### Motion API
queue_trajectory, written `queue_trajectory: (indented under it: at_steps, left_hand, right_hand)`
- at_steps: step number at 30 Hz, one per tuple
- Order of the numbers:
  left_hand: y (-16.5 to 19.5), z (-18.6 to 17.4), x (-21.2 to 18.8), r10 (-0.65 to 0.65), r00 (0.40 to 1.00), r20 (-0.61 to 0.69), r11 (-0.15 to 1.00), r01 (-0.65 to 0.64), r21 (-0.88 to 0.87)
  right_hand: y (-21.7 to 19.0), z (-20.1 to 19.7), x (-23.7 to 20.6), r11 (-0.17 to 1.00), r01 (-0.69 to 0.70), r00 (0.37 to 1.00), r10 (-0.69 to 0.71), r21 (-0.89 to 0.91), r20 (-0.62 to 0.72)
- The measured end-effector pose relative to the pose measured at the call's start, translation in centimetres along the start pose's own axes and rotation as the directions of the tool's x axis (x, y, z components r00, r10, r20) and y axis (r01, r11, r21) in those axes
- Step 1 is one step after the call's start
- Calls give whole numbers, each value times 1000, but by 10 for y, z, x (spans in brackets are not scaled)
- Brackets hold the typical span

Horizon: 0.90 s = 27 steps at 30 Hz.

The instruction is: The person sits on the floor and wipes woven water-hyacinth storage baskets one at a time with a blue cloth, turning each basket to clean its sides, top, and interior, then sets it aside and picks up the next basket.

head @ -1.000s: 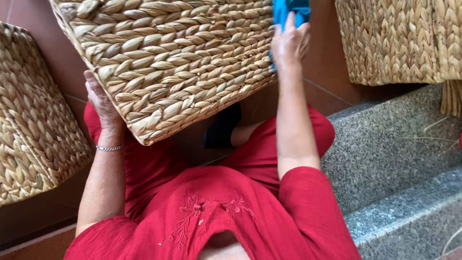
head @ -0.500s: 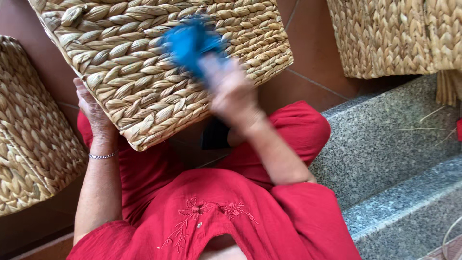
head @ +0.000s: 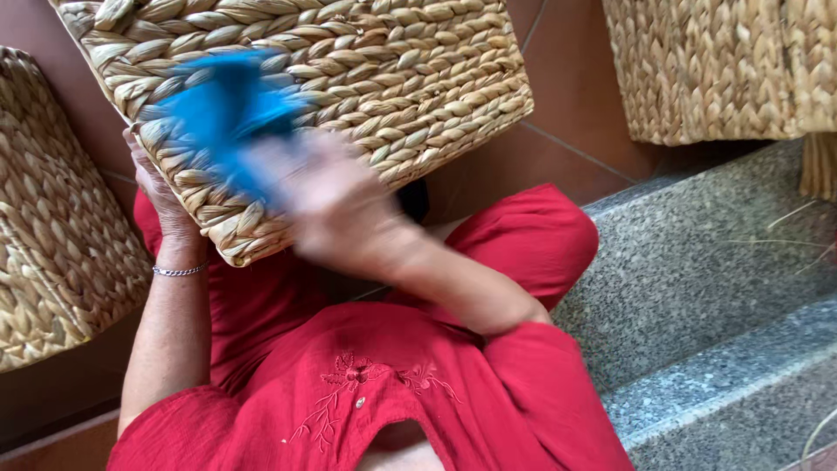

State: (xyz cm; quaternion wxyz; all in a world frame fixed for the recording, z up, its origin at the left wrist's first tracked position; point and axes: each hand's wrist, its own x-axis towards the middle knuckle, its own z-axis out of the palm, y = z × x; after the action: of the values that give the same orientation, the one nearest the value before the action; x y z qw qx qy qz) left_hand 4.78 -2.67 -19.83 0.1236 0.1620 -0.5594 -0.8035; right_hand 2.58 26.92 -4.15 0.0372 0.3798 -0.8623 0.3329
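1. Three woven baskets are in view, all plaited from pale straw-coloured fibre: one large basket (head: 349, 96) held up in front of the person, a second basket (head: 52, 227) at the left edge, and a third basket (head: 715, 61) at the upper right.
2. One blue cloth (head: 222, 109) lies against the woven face of the large basket, towards its left half; it is smeared by motion blur.
3. The right hand (head: 336, 205) is pressed to the lower edge of the blue cloth and closed around it, though blur hides the fingers, so the exact grasp cannot be told.
4. The left hand (head: 166, 196) clasps the lower left corner of the large basket, fingers wrapped against the weave, holding it tilted with that corner lowest.
5. One thin silver bracelet (head: 177, 271) circles the left wrist.
6. The person wears a red garment (head: 375, 392) with embroidery at the chest, and red trousers over the bent knees.
7. Two grey speckled stone steps (head: 724, 279) run along the right side, with a few loose straw strands lying on them.
8. Reddish-brown floor tiles (head: 558, 148) show between the large basket and the third basket.
9. The large basket covers most of the lower legs; a dark patch just beneath its lower edge cannot be made out.
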Motion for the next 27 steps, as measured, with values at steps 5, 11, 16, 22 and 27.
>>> queue_trajectory:
  at_steps: [5, 11, 16, 22, 27]
  left_hand:
    - [9, 7, -6, 30, 999, 38, 997, -33, 75]
    - [12, 21, -5, 62, 996, -66, 987, -52, 152]
    - [4, 18, -4, 87, 992, -89, 981, -69, 182]
    - [1, 11, 4, 37, 999, -36, 998, -35, 48]
    - [6, 7, 3, -13, 998, 65, 998, 17, -64]
  right_hand:
    - [13, 34, 87, 979, 169, 932, -197, -116, -304]
    - [221, 14, 105, 870, -456, 878, 405, -189, -256]
    - [277, -51, -4, 711, -597, 786, 426, -372, -447]
    - [130, -49, -38, 659, -562, 823, 505, -500, -259]
    - [-42, -32, -34, 994, -12, 998, 5, -109, -64]
